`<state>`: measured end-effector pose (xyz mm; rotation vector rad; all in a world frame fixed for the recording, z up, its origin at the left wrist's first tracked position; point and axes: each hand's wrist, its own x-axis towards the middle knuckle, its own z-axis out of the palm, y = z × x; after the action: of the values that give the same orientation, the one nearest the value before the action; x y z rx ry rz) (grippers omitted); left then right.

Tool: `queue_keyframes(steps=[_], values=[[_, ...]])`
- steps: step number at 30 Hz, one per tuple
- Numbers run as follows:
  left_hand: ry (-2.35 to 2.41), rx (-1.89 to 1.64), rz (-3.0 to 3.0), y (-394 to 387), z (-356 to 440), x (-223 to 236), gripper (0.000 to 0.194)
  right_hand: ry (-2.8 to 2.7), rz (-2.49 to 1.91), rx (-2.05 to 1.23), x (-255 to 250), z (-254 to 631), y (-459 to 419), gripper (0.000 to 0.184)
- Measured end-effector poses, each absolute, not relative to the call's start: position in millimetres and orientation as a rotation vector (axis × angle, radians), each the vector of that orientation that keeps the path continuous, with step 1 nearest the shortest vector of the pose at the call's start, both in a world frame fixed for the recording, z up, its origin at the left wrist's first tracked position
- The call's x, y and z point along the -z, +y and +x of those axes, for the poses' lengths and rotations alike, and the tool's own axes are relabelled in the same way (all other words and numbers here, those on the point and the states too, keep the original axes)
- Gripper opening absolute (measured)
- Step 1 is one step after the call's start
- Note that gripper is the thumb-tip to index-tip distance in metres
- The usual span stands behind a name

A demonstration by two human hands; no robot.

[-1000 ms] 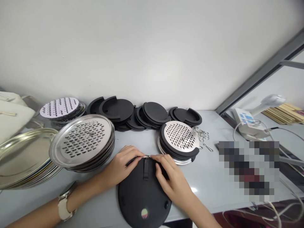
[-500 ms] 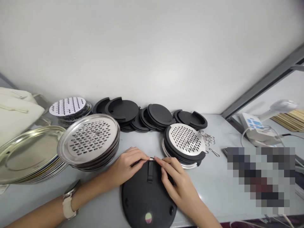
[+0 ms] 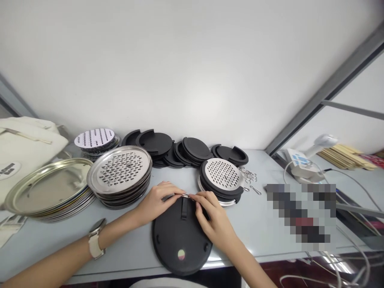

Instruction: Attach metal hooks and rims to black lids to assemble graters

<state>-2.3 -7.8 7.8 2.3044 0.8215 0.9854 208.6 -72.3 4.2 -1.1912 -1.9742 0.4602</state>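
Observation:
A round black plate (image 3: 177, 236) lies at the table's front edge, with a round two-coloured sticker (image 3: 181, 255) on it and a short black strap (image 3: 184, 210) near its far rim. At the strap's far end is a small metal loop (image 3: 185, 196). My left hand (image 3: 159, 203) pinches the loop from the left between thumb and finger. From the right, the fingertips of my right hand (image 3: 212, 220) close on the loop's other end, while its palm hovers over the plate's right side.
Behind lie stacked black plates (image 3: 196, 149) and a perforated metal disc (image 3: 223, 174) in a black holder. Metal loops (image 3: 249, 175) are scattered beside it. Stacked grater discs (image 3: 120, 170), metal trays (image 3: 51, 188) and a white bag (image 3: 30, 140) stand left. Cables (image 3: 354, 176) run at right.
The view has shifted, so more of the table's front edge shows. Both hands keep hold of the metal loop at the plate's far rim, with little movement of the fingers.

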Motion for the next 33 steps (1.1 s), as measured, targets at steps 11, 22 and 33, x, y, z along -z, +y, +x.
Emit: queue_keyframes(steps=[11,22,33], values=[[0.820,-0.959,2.338,-9.0,-4.0,-8.6,0.015,-2.018,-1.102,-0.496,-7.4,208.4,-73.7,0.038],[0.747,-0.948,2.432,-6.2,-6.3,-7.1,0.017,-2.013,-1.114,-0.465,-5.5,209.8,-72.7,0.038],[0.755,-0.930,2.483,-7.6,-7.1,-10.1,0.014,-2.001,-1.111,-0.466,-3.0,209.0,-72.2,0.036]])
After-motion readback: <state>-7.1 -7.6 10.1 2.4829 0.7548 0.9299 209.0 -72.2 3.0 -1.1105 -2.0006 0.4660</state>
